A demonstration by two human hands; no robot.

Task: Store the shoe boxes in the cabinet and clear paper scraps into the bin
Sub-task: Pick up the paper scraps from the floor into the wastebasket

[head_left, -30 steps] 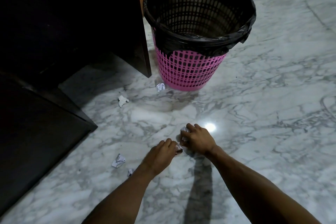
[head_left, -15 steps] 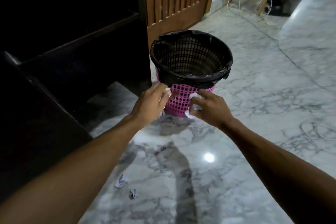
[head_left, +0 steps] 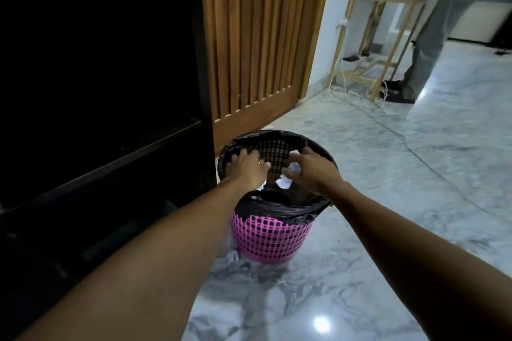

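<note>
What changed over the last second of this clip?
Both hands lifted paper scraps from the floor to over the pink bin. The left hand is now spread open; white scraps show beneath the right hand, apparently dropping in. The bin stayed by the cabinet.

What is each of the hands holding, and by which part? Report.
Left hand: nothing, fingers spread over the bin. Right hand: a crumpled paper scrap, pinched at its side between thumb and fingertips.
</note>
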